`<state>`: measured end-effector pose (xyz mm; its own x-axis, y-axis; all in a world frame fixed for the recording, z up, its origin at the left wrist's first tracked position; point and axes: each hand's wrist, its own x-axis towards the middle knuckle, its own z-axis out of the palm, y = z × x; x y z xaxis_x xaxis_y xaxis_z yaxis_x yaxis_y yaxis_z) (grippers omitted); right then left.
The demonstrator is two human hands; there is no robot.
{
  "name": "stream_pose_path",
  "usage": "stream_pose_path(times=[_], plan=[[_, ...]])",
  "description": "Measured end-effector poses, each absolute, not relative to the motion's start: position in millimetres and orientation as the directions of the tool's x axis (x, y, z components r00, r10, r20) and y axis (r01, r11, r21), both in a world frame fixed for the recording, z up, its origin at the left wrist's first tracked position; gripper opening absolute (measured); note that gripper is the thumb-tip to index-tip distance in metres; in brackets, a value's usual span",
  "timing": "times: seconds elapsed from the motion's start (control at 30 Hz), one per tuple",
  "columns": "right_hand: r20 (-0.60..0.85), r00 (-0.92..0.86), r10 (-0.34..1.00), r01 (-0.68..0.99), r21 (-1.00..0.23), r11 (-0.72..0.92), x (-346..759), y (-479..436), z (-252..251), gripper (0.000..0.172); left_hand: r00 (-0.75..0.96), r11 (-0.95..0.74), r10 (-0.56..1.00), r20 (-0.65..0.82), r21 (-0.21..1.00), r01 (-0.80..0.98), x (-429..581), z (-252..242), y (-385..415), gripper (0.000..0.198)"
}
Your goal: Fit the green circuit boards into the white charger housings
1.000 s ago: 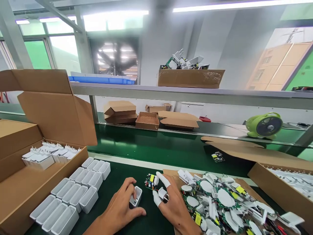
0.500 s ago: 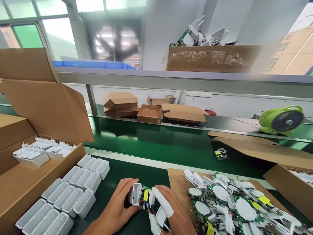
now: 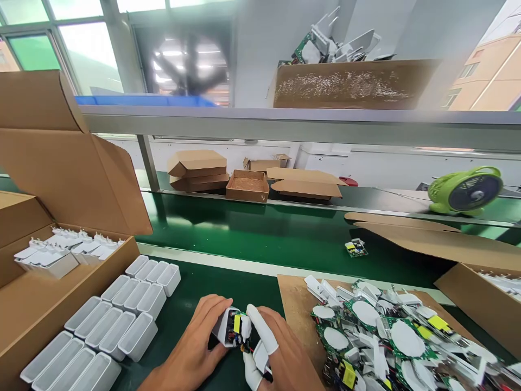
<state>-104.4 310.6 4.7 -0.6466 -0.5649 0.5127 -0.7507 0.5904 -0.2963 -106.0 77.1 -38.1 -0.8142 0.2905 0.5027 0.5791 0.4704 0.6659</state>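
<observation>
The place reads as a factory workshop for electronics — a long, glossy green work surface (image 3: 252,233) stretches across beneath a grey metal shelf (image 3: 252,125). At near left, white rectangular plastic casings (image 3: 96,326) stand in rows beside an open brown cardboard carton (image 3: 77,293); at near right lies a heap of green circuit boards with round white discs (image 3: 407,338) — dozens of parts, piled loosely together.
</observation>
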Motion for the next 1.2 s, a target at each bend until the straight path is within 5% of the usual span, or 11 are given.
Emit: stream_pose_path(times=[0.57, 1.2], plan=[[0.561, -0.581, -0.590, -0.790, -0.211, 0.576, -106, 313, -6, 0.077, -0.806, 0.518, 0.310, 0.503, 0.622, 0.587, -105, -39, 77, 0.066], [0.423, -0.702, -0.573, -0.712, -0.376, 0.593, -101, 314, 9, 0.092, -0.819, 0.498, 0.314, 0.480, 0.651, 0.572, -103, -32, 80, 0.060]])
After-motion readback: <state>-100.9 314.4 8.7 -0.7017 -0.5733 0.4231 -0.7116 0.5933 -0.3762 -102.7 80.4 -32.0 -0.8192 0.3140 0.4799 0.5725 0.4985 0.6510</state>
